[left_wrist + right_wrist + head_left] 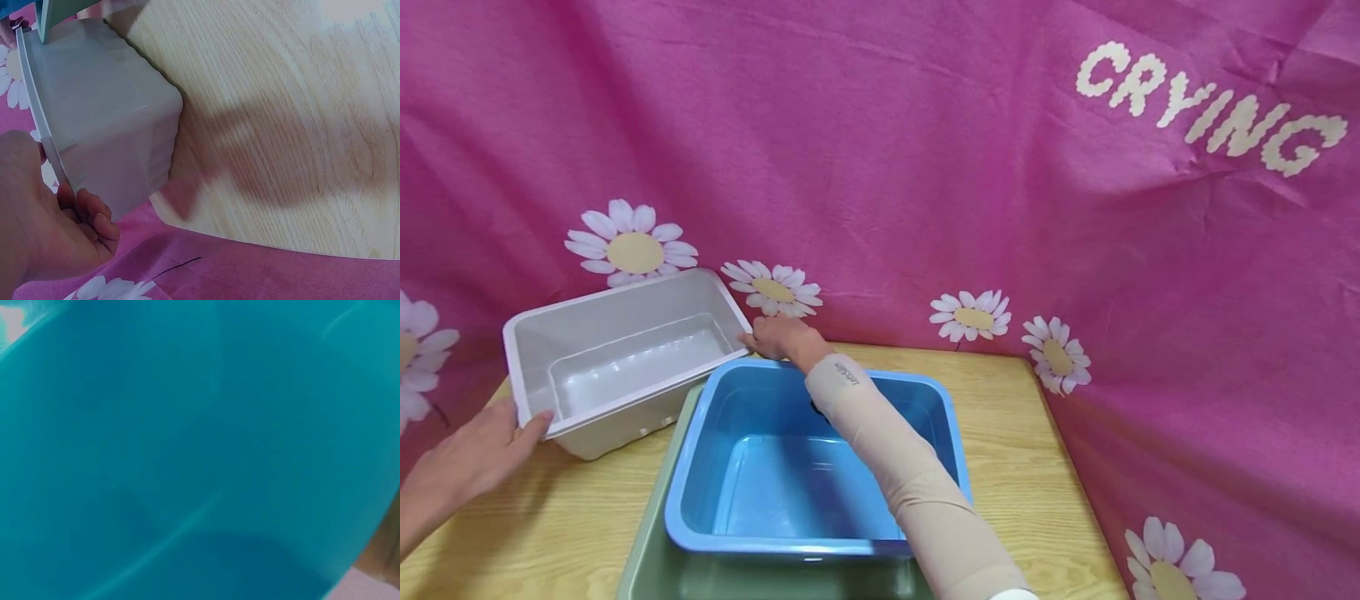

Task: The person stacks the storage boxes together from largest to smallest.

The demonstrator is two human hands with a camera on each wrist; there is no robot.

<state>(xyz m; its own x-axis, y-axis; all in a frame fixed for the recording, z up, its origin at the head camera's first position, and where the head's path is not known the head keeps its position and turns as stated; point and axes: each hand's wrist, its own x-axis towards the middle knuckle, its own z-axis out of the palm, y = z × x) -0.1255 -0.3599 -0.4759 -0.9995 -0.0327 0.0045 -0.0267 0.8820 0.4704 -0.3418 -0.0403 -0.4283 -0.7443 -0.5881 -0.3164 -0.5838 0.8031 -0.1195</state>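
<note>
A grey plastic bin (632, 371) is at the left of the table, its inside bare. My left hand (471, 458) grips its near left rim, thumb over the edge and fingers curled beneath, as the left wrist view of the bin's outer wall (119, 100) shows. At the opposite end, my right hand (786, 337) holds the right rim, its fingers partly hidden. My right forearm crosses over a blue bin (797, 500), which sits inside a larger green bin (752, 579). The blue wall (187, 425) fills the right wrist view. Whether the grey bin's base touches the table cannot be told.
The wooden table (1007, 433) extends right of the bins. A pink cloth (880, 167) with daisies and white lettering hangs behind the table and along its right side. The green bin runs past the bottom of the head view.
</note>
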